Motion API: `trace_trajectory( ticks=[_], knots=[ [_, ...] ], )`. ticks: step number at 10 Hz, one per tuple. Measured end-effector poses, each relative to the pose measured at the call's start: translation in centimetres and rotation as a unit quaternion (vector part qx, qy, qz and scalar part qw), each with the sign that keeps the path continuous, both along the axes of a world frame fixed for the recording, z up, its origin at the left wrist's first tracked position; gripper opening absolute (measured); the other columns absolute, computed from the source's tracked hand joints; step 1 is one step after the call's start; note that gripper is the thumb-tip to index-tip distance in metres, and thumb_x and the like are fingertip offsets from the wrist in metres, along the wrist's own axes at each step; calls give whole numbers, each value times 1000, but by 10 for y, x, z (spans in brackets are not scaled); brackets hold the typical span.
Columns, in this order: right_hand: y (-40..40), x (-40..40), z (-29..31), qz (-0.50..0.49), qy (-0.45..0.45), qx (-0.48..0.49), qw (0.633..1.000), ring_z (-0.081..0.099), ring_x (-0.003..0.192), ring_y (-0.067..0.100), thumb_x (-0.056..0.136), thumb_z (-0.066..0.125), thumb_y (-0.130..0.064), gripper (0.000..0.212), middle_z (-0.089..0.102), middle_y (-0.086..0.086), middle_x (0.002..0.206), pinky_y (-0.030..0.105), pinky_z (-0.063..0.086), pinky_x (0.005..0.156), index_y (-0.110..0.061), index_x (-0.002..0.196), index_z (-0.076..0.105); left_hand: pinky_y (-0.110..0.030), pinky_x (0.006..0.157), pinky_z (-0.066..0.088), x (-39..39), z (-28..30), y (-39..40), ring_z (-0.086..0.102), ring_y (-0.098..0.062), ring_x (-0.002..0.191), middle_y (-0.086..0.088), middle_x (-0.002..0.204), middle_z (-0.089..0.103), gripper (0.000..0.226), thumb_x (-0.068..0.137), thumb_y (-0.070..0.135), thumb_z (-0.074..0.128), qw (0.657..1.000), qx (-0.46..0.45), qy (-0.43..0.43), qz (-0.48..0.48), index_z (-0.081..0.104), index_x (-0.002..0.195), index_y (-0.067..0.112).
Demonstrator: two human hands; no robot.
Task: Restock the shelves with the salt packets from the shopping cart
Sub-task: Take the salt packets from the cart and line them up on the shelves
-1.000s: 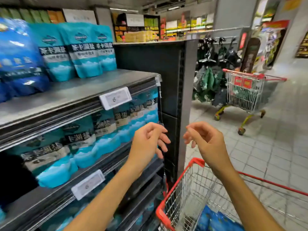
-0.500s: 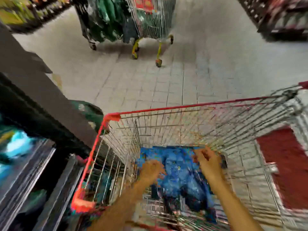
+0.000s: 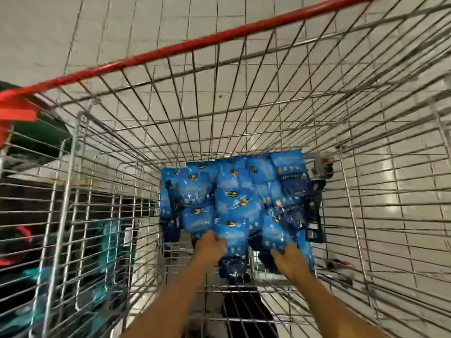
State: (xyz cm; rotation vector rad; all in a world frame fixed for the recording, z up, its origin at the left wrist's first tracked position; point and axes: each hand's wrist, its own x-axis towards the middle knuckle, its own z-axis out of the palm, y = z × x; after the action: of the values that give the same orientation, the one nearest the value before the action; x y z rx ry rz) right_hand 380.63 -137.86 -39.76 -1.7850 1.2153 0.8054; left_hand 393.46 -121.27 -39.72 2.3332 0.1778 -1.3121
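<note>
Several blue salt packets (image 3: 234,198) lie in a heap on the bottom of the wire shopping cart (image 3: 195,46), which has a red rim. Both my arms reach down into the cart. My left hand (image 3: 210,247) has its fingers curled on the near edge of a salt packet in the middle of the heap. My right hand (image 3: 290,261) grips the near edge of another packet on the heap's right side. Its fingertips are hidden under the blue film. The picture is blurred by motion.
The cart's wire walls stand close on all sides of my arms. Through the left wall I see dark shelving (image 3: 36,191) with teal packets (image 3: 111,240). White floor tiles (image 3: 122,32) lie beyond the front rim.
My view has swung from the shelf down into the cart. Both hands dropped from chest height onto the blue packets and closed on their near edges.
</note>
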Motion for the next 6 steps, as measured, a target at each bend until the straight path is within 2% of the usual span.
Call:
trace_trajectory(
  ticks=[1,2,3,4,5,6],
  knots=[
    [0,-7,-38,-8,39,4,999,59,114,37,98,58,-33,50,54,21,132,39,47,91,1,134,49,-37,104,42,-25,-52,7,54,-30,125,-15,136,55,37,98,26,52,999,20,39,-13,53,128,3],
    [3,-13,-69,-38,71,5,997,64,97,30,97,58,-39,51,64,18,110,38,50,86,4,122,51,-41,100,46,-45,-82,6,58,-35,119,-20,128,59,45,89,16,67,999,0,15,52,51,126,-4],
    [11,-17,-95,-97,104,-12,990,61,111,32,95,58,-47,71,59,20,125,40,49,90,10,133,42,-48,86,53,-62,-104,5,65,-37,102,-24,105,65,44,77,6,80,992,-35,-57,111,56,112,-6],
    [22,-20,-112,-148,134,-63,978,48,128,40,89,60,-59,91,46,27,142,46,47,99,11,143,35,-46,84,55,-75,-107,-4,63,-29,100,-15,109,63,53,70,25,88,987,-15,-115,108,57,112,13],
    [30,-24,-122,-240,125,-105,957,51,127,41,72,70,-69,111,50,25,140,50,47,101,9,143,35,-46,88,49,-82,-109,-17,52,-37,112,-19,120,53,83,62,44,89,983,113,-116,85,50,122,2],
    [33,-34,-126,-292,112,-155,937,50,127,42,56,82,-70,129,47,27,139,52,46,99,4,145,25,-42,91,45,-79,-116,-28,48,-37,112,-21,122,46,92,57,46,91,977,156,-107,94,48,121,-3]
  ],
)
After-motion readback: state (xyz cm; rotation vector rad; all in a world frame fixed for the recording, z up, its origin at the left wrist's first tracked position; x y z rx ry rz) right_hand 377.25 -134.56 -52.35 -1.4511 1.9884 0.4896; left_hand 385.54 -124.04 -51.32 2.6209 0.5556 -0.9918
